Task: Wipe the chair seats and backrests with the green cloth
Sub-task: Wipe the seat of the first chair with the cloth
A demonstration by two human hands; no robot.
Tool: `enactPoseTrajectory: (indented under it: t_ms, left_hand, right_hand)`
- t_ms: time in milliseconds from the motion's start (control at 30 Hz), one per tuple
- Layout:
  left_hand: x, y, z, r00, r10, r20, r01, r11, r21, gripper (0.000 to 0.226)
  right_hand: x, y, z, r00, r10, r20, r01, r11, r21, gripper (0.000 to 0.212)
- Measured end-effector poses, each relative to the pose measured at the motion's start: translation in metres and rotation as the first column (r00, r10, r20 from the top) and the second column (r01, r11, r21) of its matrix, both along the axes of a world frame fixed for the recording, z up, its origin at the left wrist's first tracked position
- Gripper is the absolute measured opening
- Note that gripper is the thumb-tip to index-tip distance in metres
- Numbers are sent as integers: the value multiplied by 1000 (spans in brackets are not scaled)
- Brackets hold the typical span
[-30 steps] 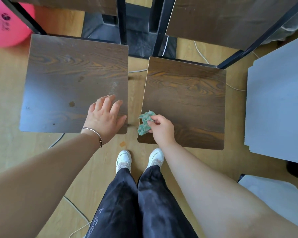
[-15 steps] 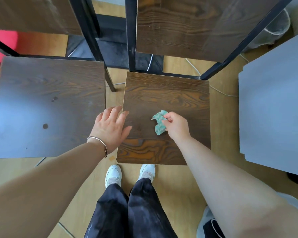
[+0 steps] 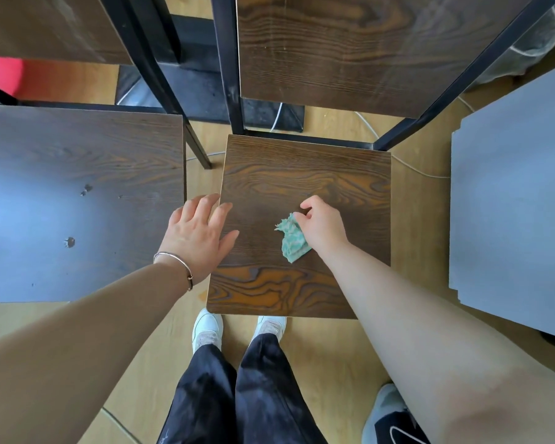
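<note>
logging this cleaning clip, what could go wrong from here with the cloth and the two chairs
1. The crumpled green cloth, pinched in the right hand, is a small wad on the right dark wood-grain chair seat, so strips may go unwiped.
2. The left dark wood-grain chair seat has dark spots that could be skipped.
3. A white cable lies on the light wooden floor beside that right chair; a shifted chair might snag it.

Cloth (image 3: 293,239) on right chair seat (image 3: 305,174)
</note>
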State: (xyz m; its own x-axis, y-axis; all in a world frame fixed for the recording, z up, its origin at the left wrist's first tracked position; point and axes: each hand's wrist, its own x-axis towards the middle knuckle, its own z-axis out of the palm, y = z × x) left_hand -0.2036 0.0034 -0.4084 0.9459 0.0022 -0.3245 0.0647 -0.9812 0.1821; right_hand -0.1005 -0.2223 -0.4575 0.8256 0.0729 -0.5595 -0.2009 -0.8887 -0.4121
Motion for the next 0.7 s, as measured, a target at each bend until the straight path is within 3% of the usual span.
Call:
enactPoseTrajectory:
  t_ms: [133,267,333,600,700]
  left_hand:
    - [-4,0,-2,1000,15,-1,-15,1000,-3,53]
    - [-11,-4,-5,1000,17,6,-17,1000,-13,52]
    - [-13,-6,-5,1000,17,8,-17,1000,-15,51]
    - [-15,-11,-3,1000,-2,18,2,1000,-13,51]
    - [-13,-15,-2,999,-13,30,14,1000,-14,51]
  right_hand:
    - [2,1,1,999,-17,36,20,995,-94,22]
    - [-8,-3,-4,999,49,24,-47,995,-83,13]
    - [-12,-4,-6,999,48,26,-46,997,-58,3]
    - [-23,-12,7,991,-104,85,96,991,99,18]
    - [-28,-21,17,987,-160,31,149,964,218,18]
